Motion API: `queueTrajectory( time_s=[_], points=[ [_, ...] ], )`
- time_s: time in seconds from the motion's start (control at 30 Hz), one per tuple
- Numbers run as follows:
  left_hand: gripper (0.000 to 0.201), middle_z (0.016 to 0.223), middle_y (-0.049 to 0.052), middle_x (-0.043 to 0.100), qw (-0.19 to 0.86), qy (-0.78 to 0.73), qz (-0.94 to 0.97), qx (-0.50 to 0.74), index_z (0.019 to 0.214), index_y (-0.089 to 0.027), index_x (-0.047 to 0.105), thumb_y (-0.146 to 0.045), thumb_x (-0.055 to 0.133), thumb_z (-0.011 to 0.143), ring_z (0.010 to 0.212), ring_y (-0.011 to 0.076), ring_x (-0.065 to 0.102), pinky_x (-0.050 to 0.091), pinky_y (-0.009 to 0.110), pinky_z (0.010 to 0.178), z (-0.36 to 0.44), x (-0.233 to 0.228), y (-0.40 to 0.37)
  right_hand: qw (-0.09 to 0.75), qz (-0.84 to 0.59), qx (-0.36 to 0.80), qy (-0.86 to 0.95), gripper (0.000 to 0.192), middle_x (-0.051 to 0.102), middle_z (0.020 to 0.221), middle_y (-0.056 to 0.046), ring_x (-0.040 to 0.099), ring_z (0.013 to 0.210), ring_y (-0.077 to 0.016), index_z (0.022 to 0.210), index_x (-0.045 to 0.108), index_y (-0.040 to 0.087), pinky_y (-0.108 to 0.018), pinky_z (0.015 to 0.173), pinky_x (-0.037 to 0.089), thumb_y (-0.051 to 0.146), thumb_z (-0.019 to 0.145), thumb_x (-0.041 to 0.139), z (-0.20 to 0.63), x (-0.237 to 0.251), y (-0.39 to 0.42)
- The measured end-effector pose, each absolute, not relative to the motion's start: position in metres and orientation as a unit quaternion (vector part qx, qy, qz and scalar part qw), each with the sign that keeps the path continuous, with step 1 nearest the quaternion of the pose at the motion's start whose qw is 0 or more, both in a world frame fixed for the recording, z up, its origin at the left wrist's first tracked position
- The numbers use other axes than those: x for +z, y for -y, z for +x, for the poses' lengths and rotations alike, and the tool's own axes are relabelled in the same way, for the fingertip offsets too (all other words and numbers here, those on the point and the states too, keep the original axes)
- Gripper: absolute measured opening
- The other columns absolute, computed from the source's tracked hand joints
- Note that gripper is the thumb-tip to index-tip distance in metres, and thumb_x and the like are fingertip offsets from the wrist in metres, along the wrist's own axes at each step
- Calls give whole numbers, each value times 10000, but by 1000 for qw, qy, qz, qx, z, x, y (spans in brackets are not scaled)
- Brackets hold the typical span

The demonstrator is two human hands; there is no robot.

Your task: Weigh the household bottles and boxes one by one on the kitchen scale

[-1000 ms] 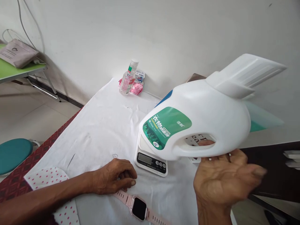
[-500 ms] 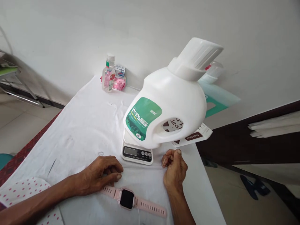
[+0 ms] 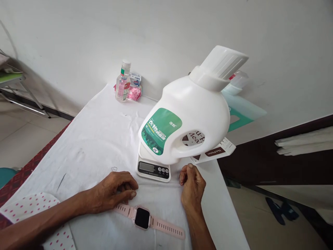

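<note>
A large white detergent jug (image 3: 192,114) with a green label and a ribbed white cap stands on a small white kitchen scale (image 3: 153,168). My right hand (image 3: 191,185) rests on the white cloth just right of the scale, fingers curled, holding nothing. To the left of the scale my left hand (image 3: 113,191) lies on the cloth, fingers curled loosely, touching the strap of a pink smartwatch (image 3: 148,220) that lies flat near the front edge.
The table (image 3: 99,139) is covered by a white cloth. A clear bottle (image 3: 122,83), a small box and a pink packet stand at the back by the wall. A brown-and-white carton (image 3: 217,151) and a teal-and-white bottle (image 3: 241,111) lie behind the jug. Floor drops off right.
One second ago my right hand carried the jug tilted in the air. It now stands on the scale, and the hand has let go and come down beside it.
</note>
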State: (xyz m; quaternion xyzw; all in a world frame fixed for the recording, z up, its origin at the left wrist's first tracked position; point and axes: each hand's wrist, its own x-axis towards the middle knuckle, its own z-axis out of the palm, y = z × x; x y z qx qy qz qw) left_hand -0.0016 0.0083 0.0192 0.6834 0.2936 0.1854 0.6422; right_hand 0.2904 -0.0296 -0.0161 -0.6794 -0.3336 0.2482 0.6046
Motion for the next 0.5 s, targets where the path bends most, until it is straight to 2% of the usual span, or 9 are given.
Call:
queueTrajectory(
  time_s=[0.33, 0.5],
  points=[
    [150, 886, 20, 655, 642, -296, 683, 185, 1010, -149, 704, -270, 623, 970, 717, 101, 601, 477, 229, 648, -1, 17, -8, 590, -689, 244, 343, 512, 437, 569, 59, 381, 558, -106, 694, 498, 213, -253, 540, 319, 630, 967, 611, 288, -13, 30],
    [161, 872, 20, 655, 649, -294, 677, 184, 1014, -145, 700, -279, 620, 975, 701, 106, 626, 484, 232, 637, -1, 18, -7, 597, -685, 235, 346, 487, 480, 593, 52, 421, 568, -121, 749, 547, 215, -270, 556, 354, 653, 959, 587, 289, -13, 33]
  ],
)
